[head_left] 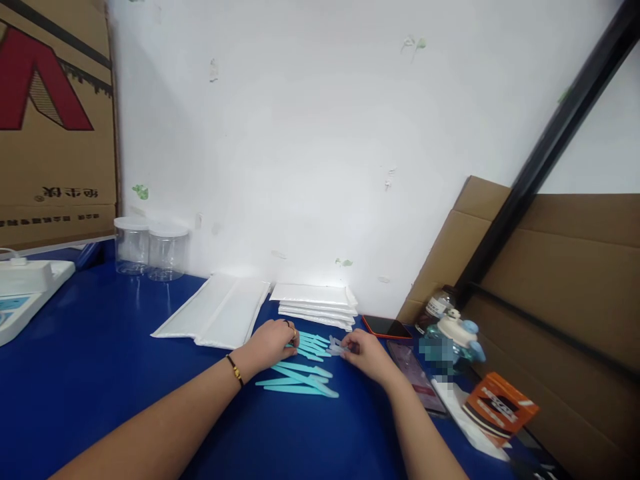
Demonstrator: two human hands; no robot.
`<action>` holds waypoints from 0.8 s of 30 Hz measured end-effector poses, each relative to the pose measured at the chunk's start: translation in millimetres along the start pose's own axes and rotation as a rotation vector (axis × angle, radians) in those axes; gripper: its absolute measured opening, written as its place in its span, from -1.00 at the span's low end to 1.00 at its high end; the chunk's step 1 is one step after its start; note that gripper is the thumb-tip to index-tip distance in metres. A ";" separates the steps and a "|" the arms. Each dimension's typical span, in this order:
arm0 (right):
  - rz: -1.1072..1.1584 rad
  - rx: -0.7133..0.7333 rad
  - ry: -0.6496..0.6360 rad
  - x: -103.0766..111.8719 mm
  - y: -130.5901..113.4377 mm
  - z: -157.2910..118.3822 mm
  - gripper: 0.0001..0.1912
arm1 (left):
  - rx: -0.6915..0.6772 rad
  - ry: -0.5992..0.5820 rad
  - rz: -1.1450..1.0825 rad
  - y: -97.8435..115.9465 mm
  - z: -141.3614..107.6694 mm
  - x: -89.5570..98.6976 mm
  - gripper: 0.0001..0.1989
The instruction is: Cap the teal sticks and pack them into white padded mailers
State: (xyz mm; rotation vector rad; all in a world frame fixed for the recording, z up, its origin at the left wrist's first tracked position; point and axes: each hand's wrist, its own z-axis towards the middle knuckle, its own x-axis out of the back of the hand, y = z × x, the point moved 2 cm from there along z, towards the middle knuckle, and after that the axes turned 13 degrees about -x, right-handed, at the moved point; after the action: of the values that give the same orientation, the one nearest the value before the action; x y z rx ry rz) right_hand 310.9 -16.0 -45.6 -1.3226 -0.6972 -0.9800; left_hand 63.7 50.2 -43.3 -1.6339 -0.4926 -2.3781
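Note:
Several thin turquoise sticks (300, 387) lie loosely on the blue table, nearer to me than a second fan of turquoise sticks (313, 345). My left hand (273, 343), with a ring and a dark bracelet, has its fingers closed at the left end of that second group; what is between the fingertips is hidden. At the right end of the group, my right hand (363, 353) has its fingertips pinched on small translucent pieces (336, 347). A stack of white padded envelopes (317, 303) lies just behind both hands.
A larger white envelope (215, 310) lies left of the stack. Two clear jars (167, 253) stand by the wall, a power strip (30, 293) far left. At right are two phones (385, 327), a teal bottle (450, 343) and an orange pouch (500, 408).

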 end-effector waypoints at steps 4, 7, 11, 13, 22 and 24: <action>-0.040 0.057 0.028 -11.1 -7.2 2.5 -0.91 | -0.067 -0.002 0.056 2.7 2.1 -0.3 -0.92; -0.068 0.069 0.041 -10.1 -9.6 2.6 -0.89 | -0.085 -0.003 0.101 4.4 2.9 2.6 -0.84; 0.011 0.094 -0.029 -4.4 -14.5 -3.4 -0.89 | -0.100 -0.012 0.123 5.5 2.9 5.8 -0.78; 0.051 0.079 -0.111 -4.4 -17.3 -7.0 -0.89 | -0.110 -0.019 0.100 6.0 2.7 6.8 -0.77; 0.085 0.099 -0.168 -13.3 -30.1 -10.1 -0.91 | -0.118 -0.022 0.024 3.7 2.0 5.9 -0.81; 0.106 0.110 -0.169 -14.4 -32.4 -10.4 -0.90 | -0.116 -0.025 0.022 2.2 1.7 4.6 -0.81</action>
State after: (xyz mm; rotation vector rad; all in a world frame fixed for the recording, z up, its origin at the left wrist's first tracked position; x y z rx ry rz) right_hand 274.6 -22.6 -44.8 -1.3410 -0.7897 -0.7405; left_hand 64.3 48.9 -38.2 -1.7100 -0.3450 -2.4143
